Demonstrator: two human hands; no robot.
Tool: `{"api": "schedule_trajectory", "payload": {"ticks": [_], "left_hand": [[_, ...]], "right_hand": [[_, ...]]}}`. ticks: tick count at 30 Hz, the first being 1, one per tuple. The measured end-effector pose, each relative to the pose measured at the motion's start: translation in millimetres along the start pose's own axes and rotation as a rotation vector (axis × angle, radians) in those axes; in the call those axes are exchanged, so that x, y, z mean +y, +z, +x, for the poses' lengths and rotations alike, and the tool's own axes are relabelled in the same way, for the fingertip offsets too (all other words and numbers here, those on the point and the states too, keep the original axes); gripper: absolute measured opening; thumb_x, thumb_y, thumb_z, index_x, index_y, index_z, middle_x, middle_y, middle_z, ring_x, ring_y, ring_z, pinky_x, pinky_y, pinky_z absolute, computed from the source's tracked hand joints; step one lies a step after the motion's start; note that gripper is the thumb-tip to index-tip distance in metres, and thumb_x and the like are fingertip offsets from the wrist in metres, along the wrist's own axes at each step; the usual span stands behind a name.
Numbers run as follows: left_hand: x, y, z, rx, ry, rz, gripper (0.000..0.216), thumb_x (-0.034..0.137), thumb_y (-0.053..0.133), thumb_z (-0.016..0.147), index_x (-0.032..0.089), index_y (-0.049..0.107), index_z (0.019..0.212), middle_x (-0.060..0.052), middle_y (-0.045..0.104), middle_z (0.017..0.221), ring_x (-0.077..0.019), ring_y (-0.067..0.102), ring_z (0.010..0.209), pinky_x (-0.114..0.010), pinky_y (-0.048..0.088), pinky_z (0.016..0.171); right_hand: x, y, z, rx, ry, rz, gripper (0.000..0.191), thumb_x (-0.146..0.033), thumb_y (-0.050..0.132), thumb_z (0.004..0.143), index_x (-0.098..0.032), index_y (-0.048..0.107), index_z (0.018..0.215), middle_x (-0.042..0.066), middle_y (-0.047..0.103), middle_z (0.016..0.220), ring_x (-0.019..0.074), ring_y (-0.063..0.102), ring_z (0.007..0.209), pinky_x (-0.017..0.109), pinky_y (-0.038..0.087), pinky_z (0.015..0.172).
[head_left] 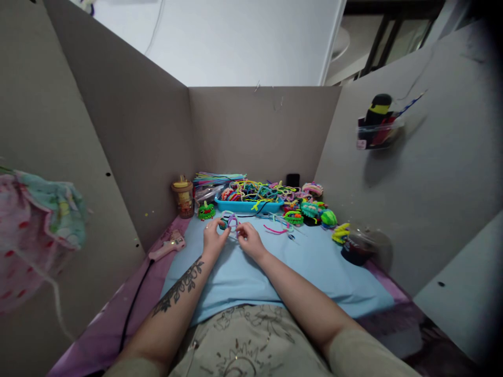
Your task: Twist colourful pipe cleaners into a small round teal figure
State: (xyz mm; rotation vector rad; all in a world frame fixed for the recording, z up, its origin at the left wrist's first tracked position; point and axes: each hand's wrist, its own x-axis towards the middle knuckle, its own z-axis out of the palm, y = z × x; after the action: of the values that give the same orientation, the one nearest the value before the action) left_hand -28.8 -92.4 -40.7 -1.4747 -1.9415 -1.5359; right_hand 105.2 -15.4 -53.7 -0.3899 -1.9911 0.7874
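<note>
Head view shows grey panels [267, 131] rising beyond the hands and to both sides, enclosing a table spread with a blue sheet [341, 283] that runs beneath both forearms. Straight ahead of the hands sits a blue tray [245, 206] heaped with tangled, fuzzy coloured stems. Left of the left hand stand a lidded cup [183, 201] and, nearer the body, a pink corded tool [168, 251], possibly a glue gun; well right of the right hand is a dark tub [356, 253]. Just beyond the left hand rests a green frog-like piece [206, 211]. The left hand [215, 238] pinches a purple loop [232, 222], and the right hand [249, 241] closes its fingertips on the loop's near side, so it hangs between them above the sheet. Smallest of all, a pink strand [277, 232] lies right of the right hand. The loop could spring open or twist if either light pinch slips, and a sideways sweep of the left arm might drag the tool's black cord [131, 309].
</note>
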Motion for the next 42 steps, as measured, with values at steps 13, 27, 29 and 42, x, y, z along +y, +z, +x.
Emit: {"api": "schedule_trajectory", "payload": {"ticks": [13,27,29,42], "left_hand": [[-12.2,-3.6,6.5,0.100,-0.215,0.055,0.015,0.033,0.060,0.070,0.022,0.053,0.077,-0.001,0.063,0.078,-0.0192,0.060,0.078,-0.031,0.045,0.076],[6.0,-0.8,-2.9,-0.046,0.035,0.056,0.015,0.034,0.057,0.074,0.021,0.051,0.080,-0.002,0.060,0.082,-0.0194,0.056,0.084,-0.032,0.042,0.081],[4.6,-0.1,-2.9,-0.040,0.009,0.056,0.017,0.036,0.058,0.073,0.021,0.051,0.081,-0.002,0.060,0.082,-0.0195,0.056,0.084,-0.032,0.043,0.080],[0.0,2.0,-2.9,-0.049,-0.087,-0.052,0.031,0.045,0.060,0.073,0.020,0.051,0.088,-0.002,0.061,0.084,-0.0177,0.059,0.081,-0.029,0.045,0.075]], "right_hand": [[-18.4,-4.1,-4.7,-0.474,-0.123,0.251,0.026,-0.004,0.042,0.059,-0.018,0.063,0.059,-0.001,0.060,0.068,0.0123,0.059,0.068,0.024,0.048,0.065],[8.0,2.6,0.9,0.109,0.253,-0.015,0.019,-0.024,0.056,0.070,-0.021,0.054,0.089,-0.003,0.059,0.067,0.0135,0.058,0.062,0.025,0.046,0.062],[7.7,2.5,0.3,0.120,0.227,-0.043,0.016,-0.022,0.052,0.072,-0.020,0.058,0.087,-0.003,0.061,0.067,0.0135,0.058,0.061,0.025,0.046,0.062],[1.9,-0.1,-1.7,0.050,-0.053,-0.226,0.036,-0.013,0.046,0.079,-0.019,0.065,0.108,0.008,0.069,0.087,0.0191,0.062,0.080,0.031,0.050,0.076]]}}
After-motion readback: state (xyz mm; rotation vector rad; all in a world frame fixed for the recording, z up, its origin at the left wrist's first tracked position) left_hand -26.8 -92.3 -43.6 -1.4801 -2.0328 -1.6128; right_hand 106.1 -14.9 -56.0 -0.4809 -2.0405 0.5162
